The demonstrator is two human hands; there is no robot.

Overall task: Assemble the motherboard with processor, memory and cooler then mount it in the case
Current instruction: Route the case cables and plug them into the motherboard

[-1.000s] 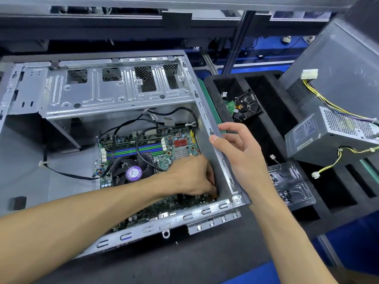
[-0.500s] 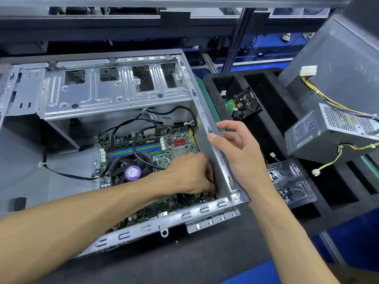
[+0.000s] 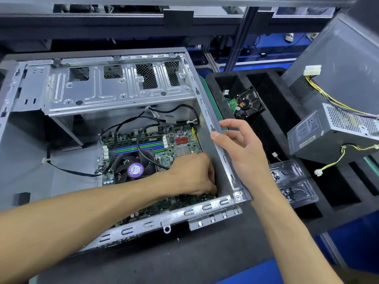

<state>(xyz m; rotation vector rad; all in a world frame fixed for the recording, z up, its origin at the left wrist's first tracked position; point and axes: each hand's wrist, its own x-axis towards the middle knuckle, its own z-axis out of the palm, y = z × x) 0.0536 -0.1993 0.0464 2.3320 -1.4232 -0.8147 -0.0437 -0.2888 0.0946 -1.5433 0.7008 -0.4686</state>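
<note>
The motherboard [image 3: 164, 152] lies flat inside the open case [image 3: 223, 160], toward its 5 o'clock corner, with the cooler [image 3: 134, 169] already on it and the memory [image 3: 135, 147] slots running across just above the fan at 12 o'clock. That placement suggests assembly is finished and the mounting step is in hand.

The left hand [image 3: 194, 177] reaches in over the board at 3 o'clock of the cooler, its fingers curled down toward the board's edge near the case wall. Whether it pinches a screw or only presses on the board cannot be told, because the fingertips are hidden. The right hand [image 3: 240, 146] grips the case's side rail, thumb on the inner face and fingers over the outside, probably to steady the case while the other hand works.

Loose black cables [image 3: 143, 128] drape across the board from the drive cage [image 3: 114, 87] at 12 o'clock, so they may need keeping clear.

Outward at 3 o'clock, a black foam tray [image 3: 287, 128] on the desk holds a hard drive [image 3: 249, 103], a clear screw box [image 3: 291, 183] within easy reach of the right hand, and a power supply [image 3: 332, 134] waiting at its far side.
</note>
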